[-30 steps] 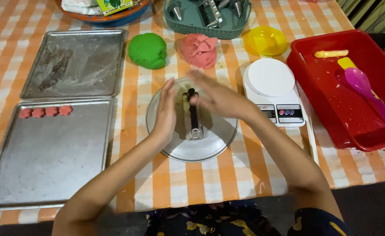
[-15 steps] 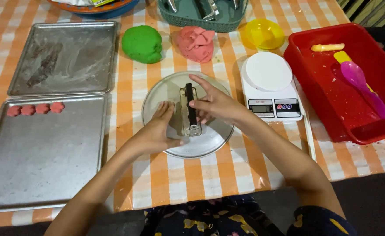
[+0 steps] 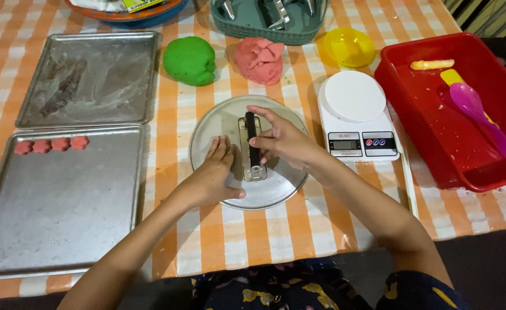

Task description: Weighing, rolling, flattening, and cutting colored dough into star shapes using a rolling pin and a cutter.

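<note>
A round metal plate [image 3: 276,192] lies on the orange checked tablecloth in front of me. On it stands a clear press with a black handle [image 3: 252,146]. My right hand [image 3: 279,138] grips the black handle from the right side. My left hand [image 3: 213,175] lies flat on the plate's left part, fingers together, just beside the press. A green dough lump [image 3: 190,59] and a pink dough lump [image 3: 259,59] sit behind the plate.
Two metal baking trays are at the left; the near tray [image 3: 63,212] holds several small pink pieces [image 3: 51,144]. A white kitchen scale [image 3: 356,117], a yellow bowl [image 3: 349,47] and a red tub [image 3: 402,86] with a purple spoon [image 3: 482,115] are at the right.
Both hands have come down from above the plate. The left hand now rests flat on the plate and the right hand holds the press handle.
</note>
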